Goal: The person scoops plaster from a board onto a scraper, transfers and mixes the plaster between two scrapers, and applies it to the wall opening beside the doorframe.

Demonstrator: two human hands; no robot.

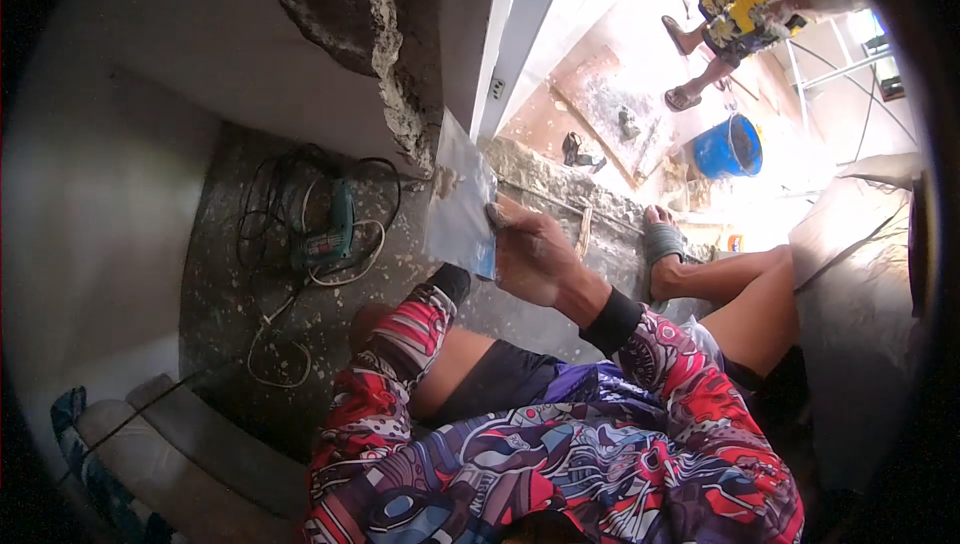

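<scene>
My right hand (535,249) is closed on the edge of a flat, shiny, pale plate (462,219), thumb along its near face. The plate stands tilted, its upper tip beside the rough broken edge of the wall (390,74). A dab of beige paste (445,182) shows on its left side. My left forearm, in a patterned sleeve (385,364), reaches up to the plate's lower edge. Behind the plate my left hand is hidden, so its fingers and anything in them cannot be seen.
A teal power tool (338,224) lies on the speckled floor among looped cables (275,199). Beyond the white door frame (510,39) are a blue bucket (728,147) and a person's legs in sandals (705,69). A rough concrete strip (590,184) crosses the doorway.
</scene>
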